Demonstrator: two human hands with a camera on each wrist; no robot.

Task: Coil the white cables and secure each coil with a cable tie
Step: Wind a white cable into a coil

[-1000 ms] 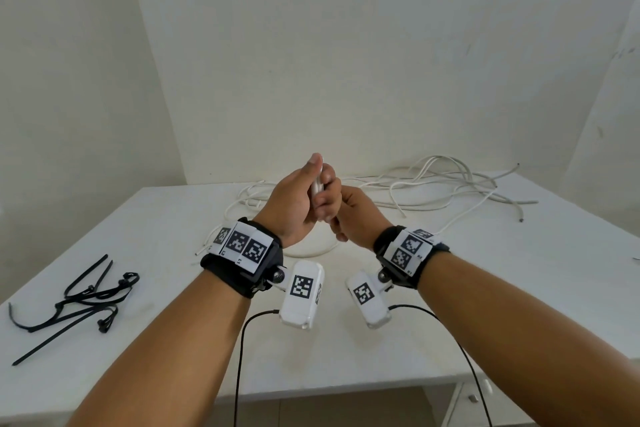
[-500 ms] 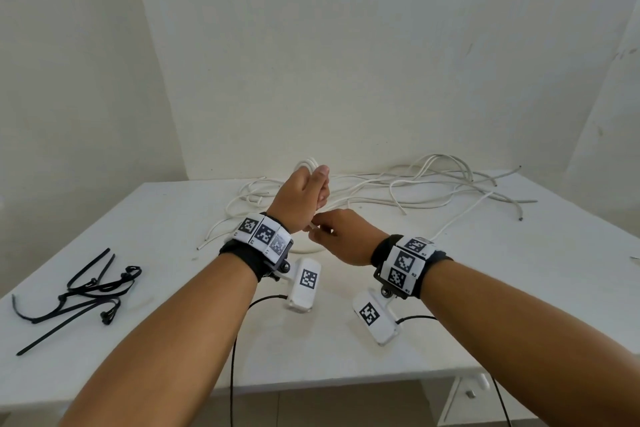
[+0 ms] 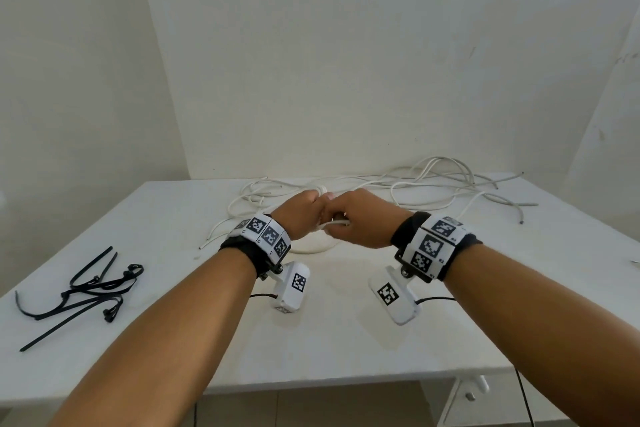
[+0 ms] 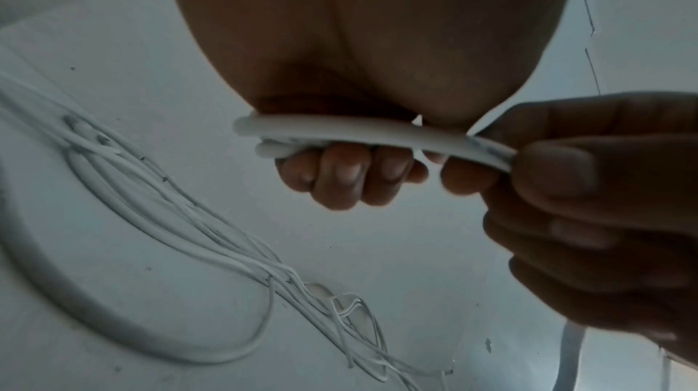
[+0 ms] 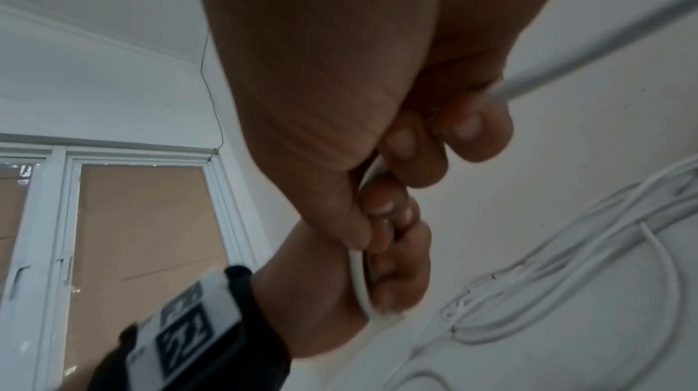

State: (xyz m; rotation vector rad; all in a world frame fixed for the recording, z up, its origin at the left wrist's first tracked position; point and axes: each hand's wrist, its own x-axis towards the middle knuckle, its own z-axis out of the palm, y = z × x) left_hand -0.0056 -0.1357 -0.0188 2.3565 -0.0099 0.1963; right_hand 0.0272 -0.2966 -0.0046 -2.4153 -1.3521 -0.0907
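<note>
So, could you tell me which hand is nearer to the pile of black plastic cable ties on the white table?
Left. The left hand grips white cable right of the black plastic cable ties; the right hand, pinching that cable, is farther right.

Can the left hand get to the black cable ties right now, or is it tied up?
Probably not yet. The left hand grips the white cable coil and the right hand pinches the same cable. The black cable ties lie unobstructed at the table's left, so the path is free once that grip is released.
</note>
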